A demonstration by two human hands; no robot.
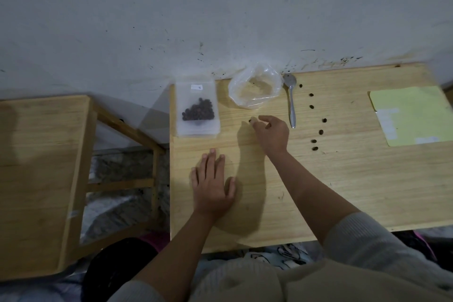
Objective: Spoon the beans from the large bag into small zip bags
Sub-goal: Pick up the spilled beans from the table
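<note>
The desk [318, 179] is carrying the nearly empty large bag [255, 88] at its far edge, with the filled zip bag [198, 111] lying just to its left. The left hand [212, 187] is resting flat, fingers straight, while the nearer right hand [270, 133] is curling its fingertips at a stray bean [250, 120], seemingly pinching it.

My feed is dim and soft. Light seems to come from the right, since the right hand [270, 133] throws a shadow leftward across the table [355, 179]. Edges bow from the wide lens; the corners blur. No glare.
</note>
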